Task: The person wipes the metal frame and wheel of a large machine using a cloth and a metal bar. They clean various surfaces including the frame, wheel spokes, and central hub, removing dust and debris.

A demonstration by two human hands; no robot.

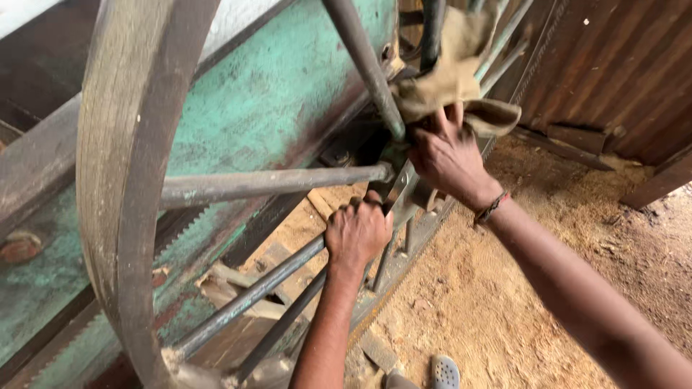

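Observation:
A large spoked metal wheel (119, 180) of an old green machine (267, 101) fills the left of the view. My left hand (357, 232) is closed around one of the lower spokes (252, 294) close to the hub (404, 184). My right hand (450, 155) presses a crumpled tan cloth (450, 75) against the hub, where an upper spoke (364, 61) meets it. A cord bracelet (491, 207) sits on my right wrist.
A saw-toothed band (194, 227) runs along the machine behind the spokes. Sawdust covers the ground (504, 288) to the right. Rusty corrugated sheet (613, 65) forms the wall at upper right. Wooden offcuts lie under the wheel. A grey sandal (445, 372) shows at the bottom.

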